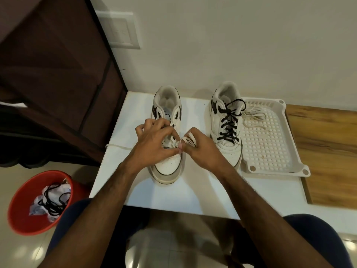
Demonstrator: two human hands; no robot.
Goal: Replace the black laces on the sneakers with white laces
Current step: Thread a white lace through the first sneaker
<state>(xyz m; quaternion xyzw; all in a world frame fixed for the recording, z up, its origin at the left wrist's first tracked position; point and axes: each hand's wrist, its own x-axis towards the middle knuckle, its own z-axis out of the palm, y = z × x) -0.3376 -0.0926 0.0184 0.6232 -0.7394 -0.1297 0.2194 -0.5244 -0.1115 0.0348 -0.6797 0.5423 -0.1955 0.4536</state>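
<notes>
Two white sneakers stand on a white table (193, 196), toes toward me. The left sneaker (167, 167) has no black lace; a white lace (188, 141) is partly threaded through its lower eyelets. My left hand (154, 144) rests curled over that shoe's eyelets, its thumb meeting the lace. My right hand (201, 149) pinches a bunched loop of the white lace beside the shoe. One lace end trails off the table's left edge (116, 146). The right sneaker (227, 124) still carries its black lace (229, 120).
A white perforated tray (270, 147) at the right holds another white lace (253, 113). A red bucket (27, 215) on the floor at left holds a black lace (52, 202) and crumpled paper. A dark cabinet (54, 74) stands left; wood surface (328, 151) lies right.
</notes>
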